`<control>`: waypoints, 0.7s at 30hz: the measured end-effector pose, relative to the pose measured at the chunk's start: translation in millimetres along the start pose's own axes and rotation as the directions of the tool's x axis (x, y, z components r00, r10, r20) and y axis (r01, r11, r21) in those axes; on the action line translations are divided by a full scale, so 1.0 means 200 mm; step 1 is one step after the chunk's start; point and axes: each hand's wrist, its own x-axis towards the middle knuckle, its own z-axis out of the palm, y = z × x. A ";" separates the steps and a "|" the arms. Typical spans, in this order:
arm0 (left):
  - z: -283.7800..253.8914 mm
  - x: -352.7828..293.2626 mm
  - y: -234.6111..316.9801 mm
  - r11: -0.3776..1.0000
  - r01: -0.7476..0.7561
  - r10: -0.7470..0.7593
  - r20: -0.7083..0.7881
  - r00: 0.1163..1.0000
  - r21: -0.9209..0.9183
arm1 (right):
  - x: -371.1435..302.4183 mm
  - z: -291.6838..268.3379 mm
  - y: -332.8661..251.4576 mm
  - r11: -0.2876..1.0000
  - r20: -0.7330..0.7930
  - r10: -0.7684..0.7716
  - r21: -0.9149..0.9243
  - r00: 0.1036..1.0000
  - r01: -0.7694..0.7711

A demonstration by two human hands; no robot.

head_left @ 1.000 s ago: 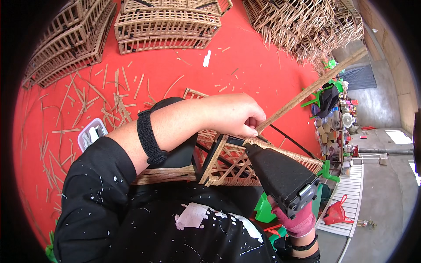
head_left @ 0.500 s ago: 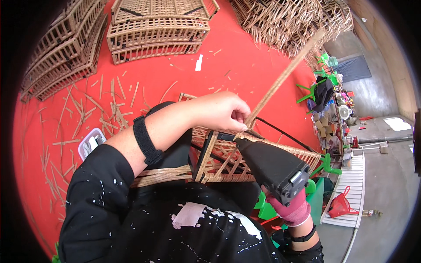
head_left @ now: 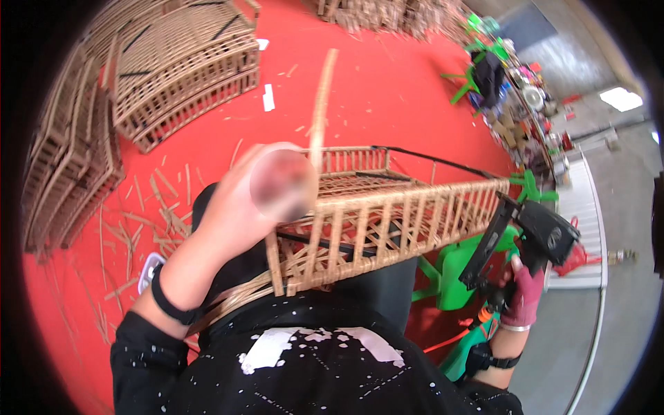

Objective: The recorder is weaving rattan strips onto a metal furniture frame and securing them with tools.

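Note:
A woven basket-like frame (head_left: 387,228) of tan flat strips on black bars rests across my lap. My left hand (head_left: 273,183) is at its left corner, against a long tan strip (head_left: 321,97) that stands up from the rim. The fingers are blurred, so their grip does not show. Off the frame's right end, my right hand (head_left: 522,297), in a pink glove with bare fingertips, is closed round the handle of a black staple gun (head_left: 546,232). The gun's nose points down and to the left, apart from the weave. An orange fitting joins a hose under it.
Stacks of finished woven frames (head_left: 187,62) stand at the far left on a red floor covering (head_left: 387,83). Strip offcuts (head_left: 162,183) lie scattered nearby. Beside my right leg is a green plastic stool (head_left: 453,277). Shelves of clutter (head_left: 519,131) line the right side.
My right hand has drawn the staple gun away from the frame's corner, to the right. The frame has turned so its long slatted side faces me. My left hand has moved left.

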 end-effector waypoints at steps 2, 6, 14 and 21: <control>0.01 -0.01 0.04 0.898 -0.230 0.261 -0.033 0.965 0.376 | 0.11 -0.15 0.18 0.992 0.031 0.033 0.119 0.999 -0.037; 0.09 -0.01 0.13 0.704 -0.372 0.266 0.261 0.928 0.605 | 0.29 -0.43 0.66 0.924 -0.211 0.359 0.216 0.909 -0.315; 0.17 0.03 0.13 0.614 -0.375 0.168 0.348 0.922 0.695 | 0.38 -0.67 1.47 0.503 -0.177 0.707 0.807 0.685 -0.310; 0.20 0.01 0.11 0.617 -0.356 0.158 0.333 0.930 0.702 | 0.44 -0.77 2.00 0.250 -0.042 0.722 0.947 0.691 -0.204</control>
